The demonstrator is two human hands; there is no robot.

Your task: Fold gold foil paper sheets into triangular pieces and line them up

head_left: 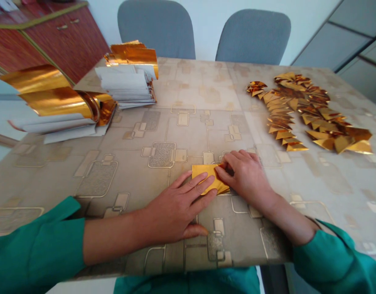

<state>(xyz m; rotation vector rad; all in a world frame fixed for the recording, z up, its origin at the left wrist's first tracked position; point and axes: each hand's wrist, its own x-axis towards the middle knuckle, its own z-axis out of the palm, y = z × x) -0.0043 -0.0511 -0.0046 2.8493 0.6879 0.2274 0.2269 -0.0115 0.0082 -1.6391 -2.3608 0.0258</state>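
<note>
A folded piece of gold foil paper (209,178) lies flat on the patterned table cover (188,139), in front of me. My left hand (175,208) rests on it from the left, with its fingertips pressing on the paper's top face. My right hand (245,175) comes in from the right, its fingertips on the paper's far right corner and partly hiding that end. To the right, several small folded gold foil triangles (307,110) lie overlapped in curved rows, well apart from both hands.
Two stacks of white-backed gold foil sheets (129,77) (57,106) stand at the table's far left, curling upward. A reddish wooden cabinet (65,36) stands behind them. Two grey chairs (252,36) stand beyond the far table edge. Green sleeves cover my forearms.
</note>
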